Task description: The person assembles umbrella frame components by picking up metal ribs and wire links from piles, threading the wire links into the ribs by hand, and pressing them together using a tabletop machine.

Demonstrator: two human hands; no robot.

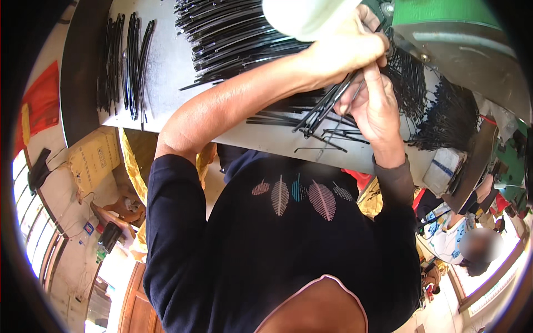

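Observation:
My left hand (355, 47) reaches across the table from the left, its fingers closed around the upper part of a bundle of thin black rods (327, 105). Right below it, my right hand (375, 105) closes on the same bundle, thumb and fingers pressed against the rods. The two hands touch. The rods slant down to the left, their lower ends fanned out above the table's near edge. Several loose rods (275, 119) lie on the metal tabletop (166, 97) beside and under the bundle. Where the fingertips meet, the bundle's upper ends are mostly hidden.
Rows of black rods (233, 39) cover the table's middle, with smaller groups (133, 61) at the left. Tangled piles of black rods (447, 116) lie at the right, below a green machine (449, 28). A white rounded cover (308, 16) overhangs my left hand. Another person (466, 244) is at the far right.

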